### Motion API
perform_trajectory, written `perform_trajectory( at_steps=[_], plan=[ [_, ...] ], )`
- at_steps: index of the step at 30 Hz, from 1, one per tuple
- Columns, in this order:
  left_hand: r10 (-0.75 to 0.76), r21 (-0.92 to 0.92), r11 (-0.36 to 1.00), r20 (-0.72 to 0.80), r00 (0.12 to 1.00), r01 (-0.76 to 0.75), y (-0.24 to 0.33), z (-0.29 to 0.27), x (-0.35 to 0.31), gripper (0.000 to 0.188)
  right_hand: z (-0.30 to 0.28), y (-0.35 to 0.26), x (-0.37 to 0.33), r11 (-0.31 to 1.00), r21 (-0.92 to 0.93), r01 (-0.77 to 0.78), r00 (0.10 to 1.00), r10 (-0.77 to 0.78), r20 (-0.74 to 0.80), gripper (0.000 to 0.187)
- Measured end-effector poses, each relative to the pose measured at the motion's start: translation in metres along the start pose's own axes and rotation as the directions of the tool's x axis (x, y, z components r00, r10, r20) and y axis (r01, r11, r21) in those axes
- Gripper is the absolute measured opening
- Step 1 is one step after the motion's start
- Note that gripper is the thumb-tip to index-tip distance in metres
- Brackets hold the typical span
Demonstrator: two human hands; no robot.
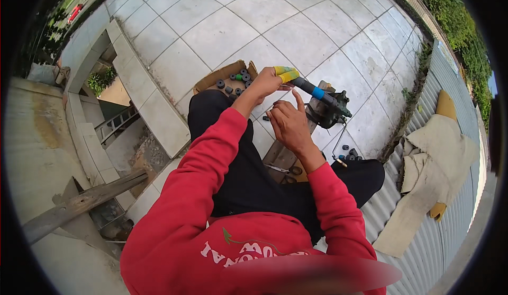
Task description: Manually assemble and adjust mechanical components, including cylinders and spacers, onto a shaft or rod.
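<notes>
Over the tiles, your left hand (pixel 264 83) grips the tool (pixel 312 91); your right hand (pixel 290 125) pinches something unclear. Rollers (pixel 235 83) wait boxed; more lie loose.

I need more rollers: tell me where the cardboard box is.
In the head view the cardboard box lies on the tiled floor, just left of the left hand, beyond the person's left knee, with small dark rollers inside.

Red long-sleeved sweatshirt (pixel 222 231) with white lettering – black trousers (pixel 248 184) – both hands bare
</notes>
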State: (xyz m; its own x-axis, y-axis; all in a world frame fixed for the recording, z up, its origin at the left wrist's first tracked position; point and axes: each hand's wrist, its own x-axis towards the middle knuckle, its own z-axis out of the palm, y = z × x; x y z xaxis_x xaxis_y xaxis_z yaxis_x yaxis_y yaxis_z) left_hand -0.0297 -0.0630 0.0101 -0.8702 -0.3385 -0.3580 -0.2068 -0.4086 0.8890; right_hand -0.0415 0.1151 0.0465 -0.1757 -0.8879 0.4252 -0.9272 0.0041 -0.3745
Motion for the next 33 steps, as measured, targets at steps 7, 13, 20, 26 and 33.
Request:
perform_trajectory(
  at_steps=[7,13,20,26,33],
  plan=[
    [0.033,-0.058,0.998,-0.008,0.999,-0.033,-0.004,0.003,-0.001,0.027,0.029,0.017,-0.003,0.986,0.144,0.086,0.993,-0.097,0.07,0.015],
    [0.037,-0.046,0.998,-0.001,0.999,-0.037,-0.006,0.002,0.001,0.027,0.057,0.023,-0.006,0.991,0.108,0.073,0.997,-0.076,0.024,0.016],
    [0.049,-0.019,0.999,-0.006,0.999,-0.049,-0.004,0.001,0.001,0.027,0.075,0.047,-0.008,0.998,0.054,0.024,0.998,-0.027,0.05,0.008],
    [0.128,0.087,0.988,0.006,0.992,-0.128,-0.015,-0.006,0.008,0.028,0.082,0.064,0.0,1.0,-0.019,0.005,0.999,-0.004,0.044,0.004],
    [0.092,0.142,0.985,0.027,0.995,-0.095,-0.015,-0.009,0.01,0.028,0.087,0.083,0.013,0.995,-0.099,-0.022,0.996,0.013,-0.084,0.01]
  ],
)
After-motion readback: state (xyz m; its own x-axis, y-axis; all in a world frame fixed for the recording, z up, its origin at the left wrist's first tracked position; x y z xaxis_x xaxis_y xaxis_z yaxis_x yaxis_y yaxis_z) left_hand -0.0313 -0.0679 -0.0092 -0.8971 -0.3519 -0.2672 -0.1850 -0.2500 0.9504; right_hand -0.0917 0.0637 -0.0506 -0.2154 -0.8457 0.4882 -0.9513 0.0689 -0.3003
